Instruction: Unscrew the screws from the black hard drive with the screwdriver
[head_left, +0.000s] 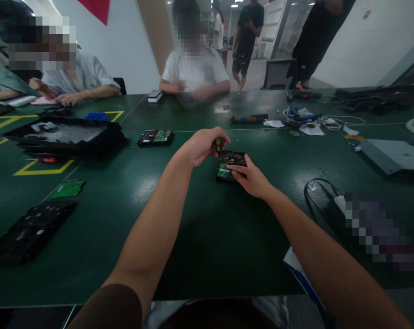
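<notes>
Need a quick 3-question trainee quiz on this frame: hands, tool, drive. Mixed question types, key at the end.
1. True or false: the left hand holds a screwdriver over the hard drive.
2. What does the right hand touch? A) green board B) hard drive C) cable
3. Fill in: a second drive lies on the table to the ____ of the hands.

Key: 1 true; 2 B; 3 left

head cam | worn – looks forward, down | near, over green table (200,237)
</notes>
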Tool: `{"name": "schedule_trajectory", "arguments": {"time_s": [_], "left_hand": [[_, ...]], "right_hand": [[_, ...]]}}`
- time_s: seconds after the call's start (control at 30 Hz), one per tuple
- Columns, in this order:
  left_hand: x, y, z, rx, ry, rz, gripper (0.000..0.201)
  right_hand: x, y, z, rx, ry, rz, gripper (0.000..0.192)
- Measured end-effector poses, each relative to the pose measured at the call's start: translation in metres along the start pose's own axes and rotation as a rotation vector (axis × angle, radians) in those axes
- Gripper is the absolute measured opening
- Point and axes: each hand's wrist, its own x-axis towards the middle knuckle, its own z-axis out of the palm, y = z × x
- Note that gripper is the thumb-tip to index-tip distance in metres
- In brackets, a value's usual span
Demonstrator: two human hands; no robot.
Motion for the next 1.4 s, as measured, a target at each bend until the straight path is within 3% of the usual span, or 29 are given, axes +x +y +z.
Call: {"name": "schedule_trajectory", "arguments": {"time_s": [0.13, 0.3, 0.57, 0.83, 1.07, 1.2, 1.4], "left_hand": [[-0.0032, 0.0008, 0.0019, -0.068, -0.067, -0.055, 0.021], [-0.0027, -0.0005, 0.0030, -0.193, -0.048, -0.101, 0.020], [-0.0045, 0.0017, 0.0002, -0.075, -0.065, -0.045, 0.022], [-0.0051, 0.0022, 0.0033, -0.203, -0.068, -0.116, 0.018], [-0.0069, 0.0036, 0.0007, -0.056, -0.083, -0.028, 0.023], [-0.0074, 0.0033, 0.0022, -0.077, -0.126, -0.077, 0.026], [-0.0057, 0.0028, 0.0028, -0.127, -0.059, -0.104, 0.024]], "right_hand": [[0.0002, 0.0005, 0.0001, -0.002, -0.007, -0.007, 0.038], [0.0009, -0.0002, 0.0005, 0.002, -0.001, -0.011, 0.038], [0.0007, -0.0009, -0.0004, 0.002, -0.002, -0.008, 0.037], [0.0000, -0.0002, -0.0001, 0.004, 0.004, -0.011, 0.038], [0.0002, 0.0004, 0.0001, -0.010, 0.003, -0.001, 0.038], [0.0008, -0.0003, -0.0002, -0.009, -0.007, -0.006, 0.038], [0.0014, 0.0012, 0.0010, -0.013, 0.004, -0.022, 0.038]]}}
